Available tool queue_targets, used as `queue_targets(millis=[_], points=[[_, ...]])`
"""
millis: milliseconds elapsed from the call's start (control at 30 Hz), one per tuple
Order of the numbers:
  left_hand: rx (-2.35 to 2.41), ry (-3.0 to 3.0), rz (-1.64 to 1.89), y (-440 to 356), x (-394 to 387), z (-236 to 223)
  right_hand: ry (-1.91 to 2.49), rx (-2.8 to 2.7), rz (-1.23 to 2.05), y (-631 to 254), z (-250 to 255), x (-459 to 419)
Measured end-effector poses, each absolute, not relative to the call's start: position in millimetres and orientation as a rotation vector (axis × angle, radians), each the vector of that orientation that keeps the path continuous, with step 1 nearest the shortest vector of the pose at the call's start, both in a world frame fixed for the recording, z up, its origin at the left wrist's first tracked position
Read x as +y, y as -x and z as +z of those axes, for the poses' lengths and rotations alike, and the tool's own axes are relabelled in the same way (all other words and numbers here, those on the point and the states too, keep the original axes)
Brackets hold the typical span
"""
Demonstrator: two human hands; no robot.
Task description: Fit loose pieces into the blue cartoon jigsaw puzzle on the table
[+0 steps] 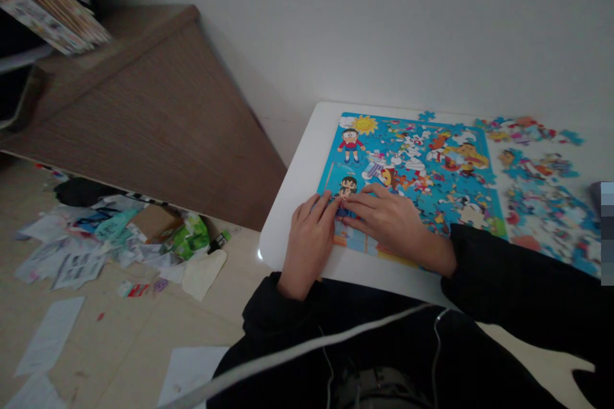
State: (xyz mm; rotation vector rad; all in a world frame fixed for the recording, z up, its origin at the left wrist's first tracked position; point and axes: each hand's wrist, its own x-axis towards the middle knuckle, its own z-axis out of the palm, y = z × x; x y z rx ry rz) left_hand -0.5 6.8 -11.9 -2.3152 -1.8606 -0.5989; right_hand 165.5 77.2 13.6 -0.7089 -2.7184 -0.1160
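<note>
A blue cartoon jigsaw puzzle (336,169) lies on the white table, with a sun and several printed figures. My left hand (311,230) rests over its lower left edge, fingers bent and close together. From the right, my right hand (396,220) reaches across the lower part of the puzzle, its fingertips meeting those of my left. Both sets of fingertips pinch and press at a puzzle piece on a small dark-haired figure (348,184); the fingers mostly cover that piece. Loose puzzle pieces (547,204) are scattered right of the board, and some lie on the picture itself.
The white table (297,172) stands against a pale wall. To the left is a brown wooden cabinet (158,108) with a stack of papers or books (48,0) on top. Bags, papers and wrappers (129,230) litter the floor. A white cable (307,345) crosses in front of my body.
</note>
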Motion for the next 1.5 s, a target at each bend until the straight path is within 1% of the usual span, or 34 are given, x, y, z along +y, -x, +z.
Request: queue_targets(millis=[100,233,367,467,633,933,1067,1300,1500], points=[[-1.864,2.314,-0.601,-0.3,6.3,-11.1,0.636,-2.720,-0.170,-167.9,13.8,77.6],[-1.872,2.316,-0.641,-0.6,5.7,-13.6,0.511,-2.862,-0.317,-169.0,17.8,74.2],[-1.864,2.306,-0.702,-0.4,5.5,-18.6,0.518,-2.908,-0.390,-167.3,18.0,70.9],[-1.859,2.293,-0.749,-0.1,5.5,-20.9,0.560,-2.898,-0.275,-168.5,15.9,74.6],[-1.855,2.312,-0.782,0.8,5.2,-21.3,0.812,-2.779,-0.053,-170.8,15.0,87.6],[-1.860,2.341,-0.553,0.4,3.4,-16.5,0.795,-2.649,0.132,-175.4,11.7,101.5],[-1.861,2.338,-0.572,0.4,2.3,-14.2,0.855,-2.574,0.141,-183.0,11.3,111.8],[-1.843,2.341,-0.586,0.9,2.6,-14.7,0.813,-2.654,0.041,-186.3,7.1,116.9],[-1.842,2.358,-0.559,1.5,3.1,-14.9,0.850,-2.667,0.030,-184.8,7.9,115.2]])
